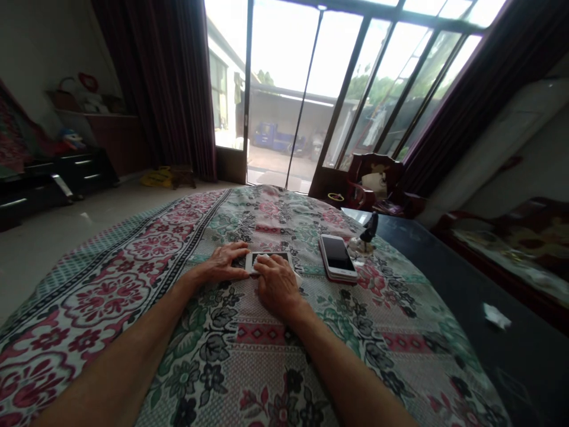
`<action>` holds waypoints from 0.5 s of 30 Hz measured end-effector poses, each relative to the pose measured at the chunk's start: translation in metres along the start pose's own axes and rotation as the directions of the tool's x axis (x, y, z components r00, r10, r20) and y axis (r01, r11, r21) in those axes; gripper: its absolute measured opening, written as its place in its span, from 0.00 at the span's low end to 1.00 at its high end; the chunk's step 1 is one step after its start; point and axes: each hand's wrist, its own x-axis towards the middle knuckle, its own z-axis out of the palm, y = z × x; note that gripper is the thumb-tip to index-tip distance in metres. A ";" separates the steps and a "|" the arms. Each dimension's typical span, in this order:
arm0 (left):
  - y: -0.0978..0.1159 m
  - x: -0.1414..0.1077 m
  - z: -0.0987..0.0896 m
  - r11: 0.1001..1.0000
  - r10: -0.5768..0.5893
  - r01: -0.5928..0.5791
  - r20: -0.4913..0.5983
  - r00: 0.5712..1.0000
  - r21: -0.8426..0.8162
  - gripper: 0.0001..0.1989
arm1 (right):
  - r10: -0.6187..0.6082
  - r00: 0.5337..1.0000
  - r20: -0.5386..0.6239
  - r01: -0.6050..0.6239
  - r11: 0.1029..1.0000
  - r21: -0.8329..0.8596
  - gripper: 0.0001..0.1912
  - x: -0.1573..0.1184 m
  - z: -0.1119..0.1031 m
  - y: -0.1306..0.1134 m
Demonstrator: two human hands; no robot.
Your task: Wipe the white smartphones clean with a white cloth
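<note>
The left hand (222, 264) lies palm down on a floral cloth (146, 255), its fingers (237, 261) curving over the left edge of a white smartphone (271, 255). The phone lies flat with its dark screen up, near the far end of the cloth, between the two hands. The right hand (276, 286) rests over the phone's right half, its fingers pressing down on a white wipe (263, 258) that lies across the screen, and a bit of white shows past the phone's right edge. Neither hand is clenched, and neither lifts the phone; whether the right fingers pinch the wipe or only press on it cannot be told from this view. Just to the right, a second smartphone (336, 256) with a rose-gold edge lies face up, tilted slightly across the cloth. Beyond it stands a small glass holder (357, 251) with a dark object (370, 228) in it, near the cloth's right edge. The dark tabletop (444, 279) shows past that edge and carries a crumpled white tissue (496, 316) toward its right side. Well beyond the table, a carved wooden chair (376, 178) stands by a glass door (284, 89), and a blue truck (275, 137) is parked outside.
</note>
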 end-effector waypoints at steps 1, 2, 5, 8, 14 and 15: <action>0.000 0.000 -0.001 1.000 0.010 -0.010 0.007 1.000 -0.003 0.33 | 0.030 1.000 -0.008 -0.030 1.000 -0.001 0.14 0.000 -0.002 0.005; 0.000 0.000 -0.002 1.000 0.023 -0.023 0.016 1.000 -0.007 0.32 | 0.070 0.997 -0.019 -0.070 0.997 -0.008 0.14 -0.001 -0.004 0.010; 0.004 0.000 -0.007 0.999 0.045 -0.044 0.028 0.999 -0.019 0.31 | 0.204 0.977 -0.059 -0.206 0.978 -0.037 0.14 -0.003 -0.012 0.027; 0.008 -0.001 -0.009 1.000 0.023 -0.022 0.028 0.999 -0.021 0.32 | 0.261 0.962 -0.080 -0.265 0.962 -0.058 0.14 -0.005 -0.015 0.035; 0.009 -0.002 -0.010 0.999 0.009 -0.007 0.051 0.999 -0.036 0.34 | 0.144 0.989 -0.045 -0.147 0.987 -0.071 0.13 0.001 -0.007 0.028; 0.008 -0.002 -0.010 0.999 0.007 -0.006 0.048 0.999 -0.036 0.34 | 0.124 0.992 -0.035 -0.126 0.990 -0.068 0.13 0.004 -0.005 0.025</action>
